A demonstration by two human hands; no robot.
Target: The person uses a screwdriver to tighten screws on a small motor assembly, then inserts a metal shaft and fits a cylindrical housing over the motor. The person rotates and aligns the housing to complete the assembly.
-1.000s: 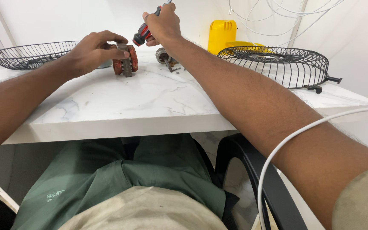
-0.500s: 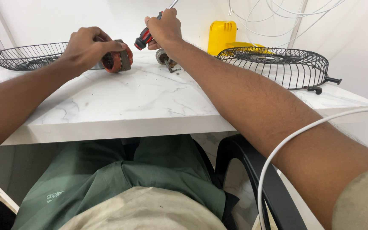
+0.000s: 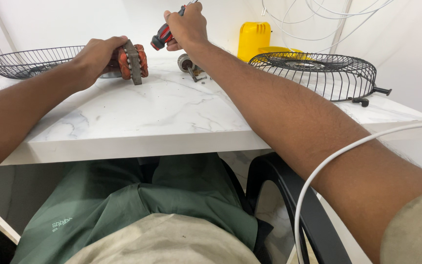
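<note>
My left hand (image 3: 97, 55) grips a motor stator (image 3: 133, 61), a grey metal core with copper-orange windings, standing on edge on the white marble-patterned table (image 3: 137, 117). My right hand (image 3: 187, 25) is raised above the table's far side and holds a screwdriver (image 3: 164, 34) with a red and black handle, its shaft pointing up and away. Below that hand lies a small metal rotor part (image 3: 186, 62) with a few loose bits beside it.
A black wire fan guard (image 3: 318, 73) lies at the right of the table, another one (image 3: 25, 61) at the far left. A yellow plastic object (image 3: 255, 39) stands at the back. A white cable (image 3: 328, 161) curves over my right arm. A black chair (image 3: 279, 195) is beneath.
My left hand has turned the stator up on its edge and shifted it slightly right. My right hand with the screwdriver has stayed about where it was.
</note>
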